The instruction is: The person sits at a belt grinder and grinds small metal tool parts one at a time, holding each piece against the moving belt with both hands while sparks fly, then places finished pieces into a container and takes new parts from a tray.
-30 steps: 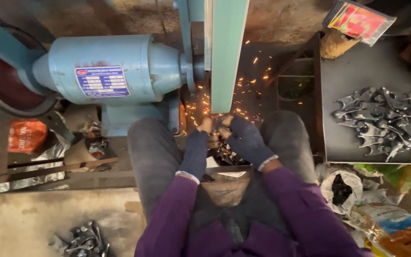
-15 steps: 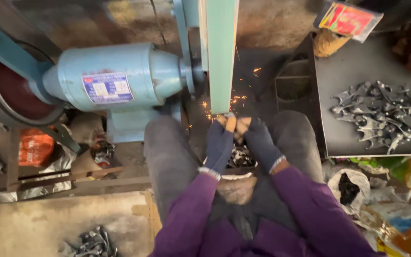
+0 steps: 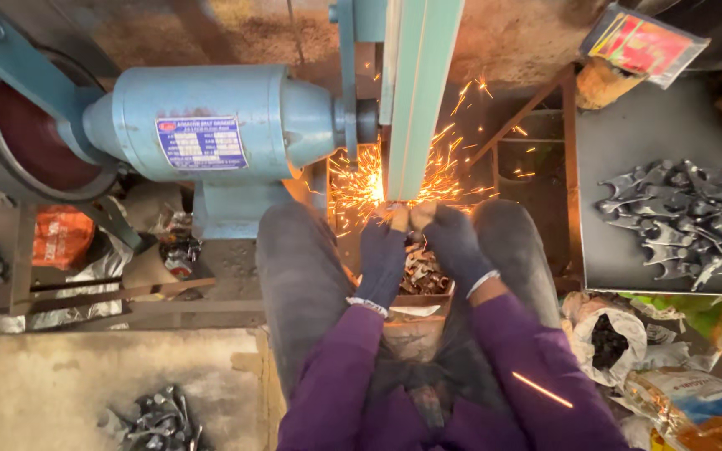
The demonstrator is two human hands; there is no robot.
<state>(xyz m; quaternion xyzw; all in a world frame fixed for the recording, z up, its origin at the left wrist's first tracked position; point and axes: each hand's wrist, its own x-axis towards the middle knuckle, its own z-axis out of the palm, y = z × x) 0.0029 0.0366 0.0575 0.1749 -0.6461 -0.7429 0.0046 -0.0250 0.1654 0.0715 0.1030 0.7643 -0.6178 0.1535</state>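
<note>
1. Small metal piece [image 3: 403, 209], mostly hidden between the fingertips, pressed against the lower end of the pale green sanding belt [image 3: 415, 100]. Sparks [image 3: 361, 179] fan out left and right of the contact point.
2. Left hand [image 3: 382, 250] and right hand [image 3: 453, 242], both in dark fingerless gloves, are clenched side by side, pinching the piece from either side; bare fingertips sit just beside the belt.
3. Judgement: done well, this wants light, even pressure, the piece held square to the belt, fingertips kept behind the contact line, and wrists braced on the knees so nothing snatches.
4. Blue motor [image 3: 211, 125] stands left of the belt, its shaft running into the belt drive; a dark red wheel [image 3: 31, 134] sits at its far left end.
5. Between the knees, under the hands, a heap of small metal pieces [image 3: 419, 271].
6. Right: dark tray [image 3: 653, 125] carrying a pile of grey forged parts [image 3: 683, 221] toward its right edge and lower right corner.
7. Lower left: slab [image 3: 60, 376] with another small pile of parts [image 3: 156, 422] at its bottom edge.
8. Orange bag [image 3: 60, 238] left of the motor base; sacks [image 3: 620, 334] lower right.
</note>
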